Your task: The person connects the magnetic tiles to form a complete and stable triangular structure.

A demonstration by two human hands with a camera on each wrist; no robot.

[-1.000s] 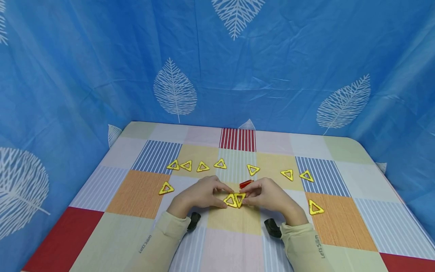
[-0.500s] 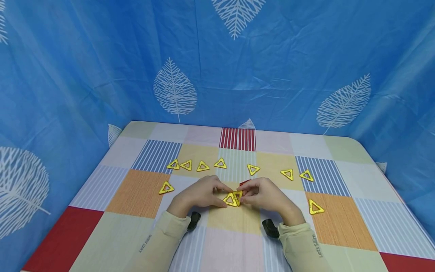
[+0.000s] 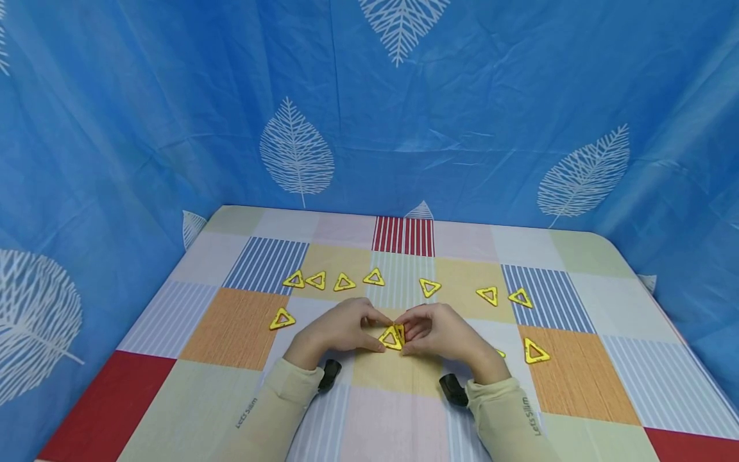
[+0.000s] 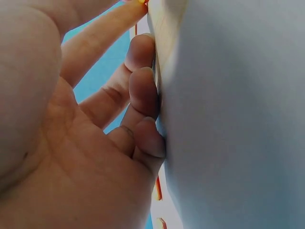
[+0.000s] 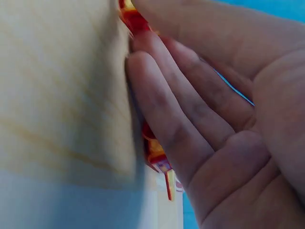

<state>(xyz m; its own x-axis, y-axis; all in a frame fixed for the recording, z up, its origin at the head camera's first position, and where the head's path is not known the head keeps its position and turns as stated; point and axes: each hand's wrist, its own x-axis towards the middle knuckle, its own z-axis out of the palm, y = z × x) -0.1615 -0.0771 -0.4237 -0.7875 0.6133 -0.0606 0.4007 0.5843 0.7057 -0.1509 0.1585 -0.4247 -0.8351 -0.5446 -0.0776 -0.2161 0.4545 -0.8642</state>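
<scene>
Nine yellow triangles (image 3: 537, 359) lie loose around the grip: seven in an uneven row beyond it, one to its left and one to its right, well apart from it. A tenth shows only as a yellow sliver (image 3: 501, 353), the right forearm covering the rest. The left hand (image 3: 346, 326) pinches a flat triangle (image 3: 391, 345) between thumb and forefinger, the gap between them only as wide as the piece; its other fingers curl against the table. The right hand (image 3: 441, 330), thumb and forefinger nearly as close, pinches a tilted triangle (image 3: 401, 332) just right of the first; whether the two pieces touch is unclear. A red-and-orange piece (image 5: 153, 145) sits behind the right fingers, mostly hidden by them. Below the grip, a black fitting (image 3: 330, 376) projects from the left cuff, with another at the right.

Each triangle is a glossy frame around a three-sided hole. The smooth tablecloth (image 3: 398, 423) bears a patchwork of plain, striped and wood-grain squares; beyond it hangs a creased blue curtain (image 3: 491, 83) with white leaf outlines.
</scene>
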